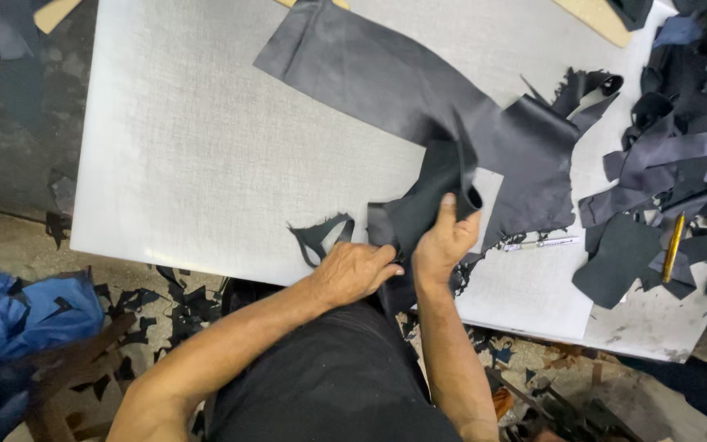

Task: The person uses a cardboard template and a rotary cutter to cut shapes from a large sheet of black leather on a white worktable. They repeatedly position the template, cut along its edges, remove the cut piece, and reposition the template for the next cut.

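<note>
A large sheet of dark leather [386, 78] lies across the white cutting board [198, 155]. Its near corner is folded up at the board's front edge. My right hand [445, 244] grips that folded part, thumb pressed on top of the roll. My left hand [355, 272] is closed on the leather's lower edge just to the left, knuckles touching the right hand. A thin curled offcut [321, 236] lies on the board beside my left hand.
A pile of dark leather scraps [673, 164] covers the board's right side, with a yellow-handled tool [673, 245] and a slim white tool [540, 243] near it. Small offcuts [165, 307] litter the floor. Blue cloth [18, 315] sits at lower left.
</note>
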